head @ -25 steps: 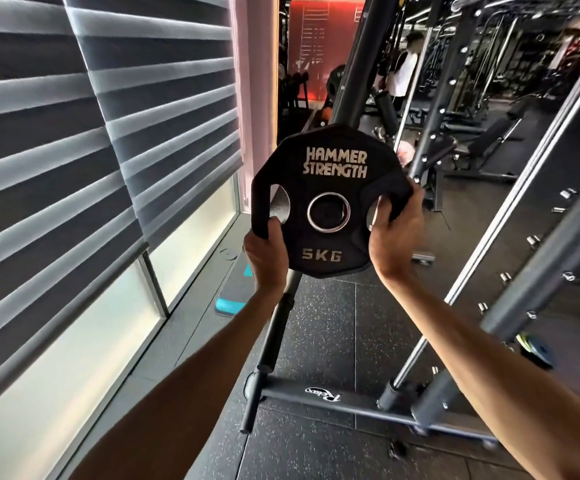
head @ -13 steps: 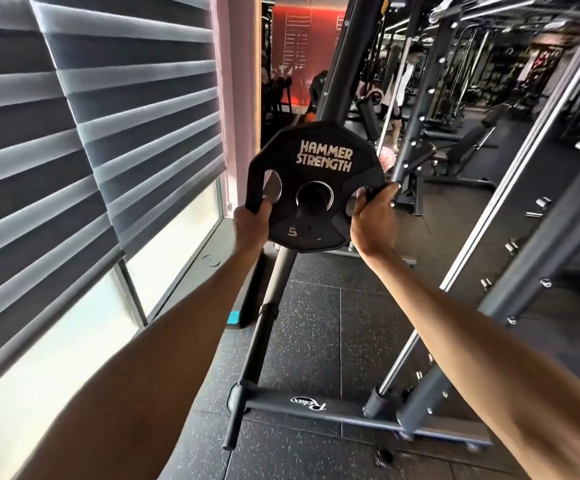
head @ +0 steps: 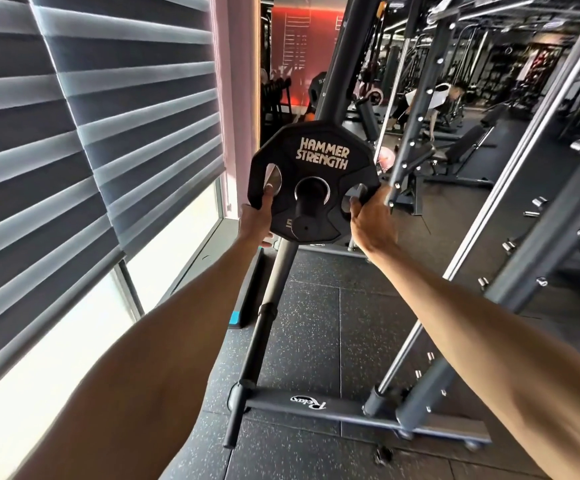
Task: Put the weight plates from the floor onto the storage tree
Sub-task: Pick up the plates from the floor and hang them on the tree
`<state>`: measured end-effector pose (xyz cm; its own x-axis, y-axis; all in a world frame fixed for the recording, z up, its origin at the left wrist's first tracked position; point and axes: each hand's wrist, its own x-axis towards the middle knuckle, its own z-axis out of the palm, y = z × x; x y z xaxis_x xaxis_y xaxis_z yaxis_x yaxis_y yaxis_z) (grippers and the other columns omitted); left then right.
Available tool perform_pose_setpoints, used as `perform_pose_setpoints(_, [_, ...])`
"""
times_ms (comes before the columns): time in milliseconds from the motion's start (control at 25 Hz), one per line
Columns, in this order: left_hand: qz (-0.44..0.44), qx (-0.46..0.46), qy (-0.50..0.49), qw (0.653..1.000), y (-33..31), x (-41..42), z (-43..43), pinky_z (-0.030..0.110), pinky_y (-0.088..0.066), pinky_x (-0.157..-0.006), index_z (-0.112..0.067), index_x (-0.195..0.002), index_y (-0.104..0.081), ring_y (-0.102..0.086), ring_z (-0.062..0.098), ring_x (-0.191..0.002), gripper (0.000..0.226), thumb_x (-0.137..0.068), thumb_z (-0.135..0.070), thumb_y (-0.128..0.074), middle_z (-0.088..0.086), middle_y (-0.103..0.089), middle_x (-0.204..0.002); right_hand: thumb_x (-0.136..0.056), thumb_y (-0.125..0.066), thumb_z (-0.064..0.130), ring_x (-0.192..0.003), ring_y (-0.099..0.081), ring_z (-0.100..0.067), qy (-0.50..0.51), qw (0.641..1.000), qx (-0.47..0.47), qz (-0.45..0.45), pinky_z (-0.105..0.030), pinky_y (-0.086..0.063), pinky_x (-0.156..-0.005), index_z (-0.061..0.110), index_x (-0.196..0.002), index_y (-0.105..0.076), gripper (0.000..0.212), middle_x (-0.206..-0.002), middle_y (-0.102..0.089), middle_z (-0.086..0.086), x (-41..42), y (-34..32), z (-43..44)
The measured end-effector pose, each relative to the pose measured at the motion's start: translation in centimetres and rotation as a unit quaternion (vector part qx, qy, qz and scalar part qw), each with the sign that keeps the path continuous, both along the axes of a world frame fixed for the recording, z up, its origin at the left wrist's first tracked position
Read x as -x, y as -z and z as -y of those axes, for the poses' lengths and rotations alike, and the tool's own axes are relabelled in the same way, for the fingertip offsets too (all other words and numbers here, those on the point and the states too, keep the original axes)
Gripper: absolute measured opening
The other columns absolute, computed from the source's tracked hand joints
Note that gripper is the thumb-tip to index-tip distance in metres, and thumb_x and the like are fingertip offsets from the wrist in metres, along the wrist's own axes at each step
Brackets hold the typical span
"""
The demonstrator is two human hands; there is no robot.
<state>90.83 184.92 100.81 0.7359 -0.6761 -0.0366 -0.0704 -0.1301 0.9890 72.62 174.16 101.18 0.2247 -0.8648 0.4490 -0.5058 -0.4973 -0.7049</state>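
Between both hands [head: 257,220]: weight plate [head: 313,168].

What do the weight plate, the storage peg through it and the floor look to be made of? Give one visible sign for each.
Weight plate: probably rubber or urethane coating, matte black with raised pale lettering and a metal-looking ring at the centre hole.
Storage peg: likely painted or coated metal, smooth dull black tube.
Floor: seemingly rubber tiles, dark, pale-speckled, with visible seams.

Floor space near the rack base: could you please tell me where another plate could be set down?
Free: speckled rubber floor between the slanted black post and chrome guide rod, behind the grey base bar. Crowded: right, among pegged grey uprights.
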Motion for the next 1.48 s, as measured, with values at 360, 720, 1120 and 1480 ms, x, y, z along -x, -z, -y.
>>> perform_pose_setpoints(360, [0.138,-0.256,0.167,0.942,11.6,7.8,-1.4,0.046,-0.061,-0.061,-0.002,-0.085,-0.063,-0.065,0.028,-0.057,0.031,-0.090,-0.032,-0.056,0.018,-0.066,-0.073,-0.101,-0.040,0.041,-0.086,-0.068,-0.034,0.003,0.948,-0.065,-0.311,-0.038,-0.055,-0.076,0.004,-0.095,-0.062,0.043,-0.098,-0.069,-0.020,9.4,11.4,-3.9])
perform_pose_setpoints(720, [0.260,-0.327,0.435,0.797,18.0,31.6,5.3,0.038,-0.059,-0.060,0.000,-0.091,-0.060,-0.064,0.025,-0.055,0.030,-0.098,-0.027,-0.049,0.017,-0.066,-0.079,-0.103,-0.039,0.034,-0.122,-0.056,-0.039,0.111,0.892,-0.274,-0.341,-0.046,-0.046,-0.097,0.004,-0.128,-0.052,0.041,-0.133,-0.056,-0.021,33.6,20.3,-6.3])
perform_pose_setpoints(1120, [0.377,-0.292,0.603,0.640,24.9,61.6,12.7,0.044,-0.061,-0.074,-0.004,-0.091,-0.067,-0.071,0.031,-0.074,0.043,-0.092,-0.043,-0.050,0.017,-0.072,-0.086,-0.103,-0.041,0.026,-0.081,-0.060,-0.026,0.181,0.854,-0.384,-0.301,-0.035,-0.043,-0.067,0.013,-0.088,-0.051,0.023,-0.089,-0.060,-0.009,59.8,26.9,-6.3])
perform_pose_setpoints(1480, [0.410,-0.344,0.685,0.494,34.5,72.9,19.3,0.044,-0.060,-0.081,0.000,-0.116,-0.057,-0.072,0.029,-0.083,0.039,-0.100,-0.033,-0.044,0.019,-0.070,-0.101,-0.103,-0.040,0.015,-0.044,-0.034,-0.012,0.143,0.825,-0.485,-0.252,-0.024,-0.032,-0.046,0.014,-0.059,-0.041,0.044,-0.054,-0.038,0.001,70.1,34.4,-0.6])
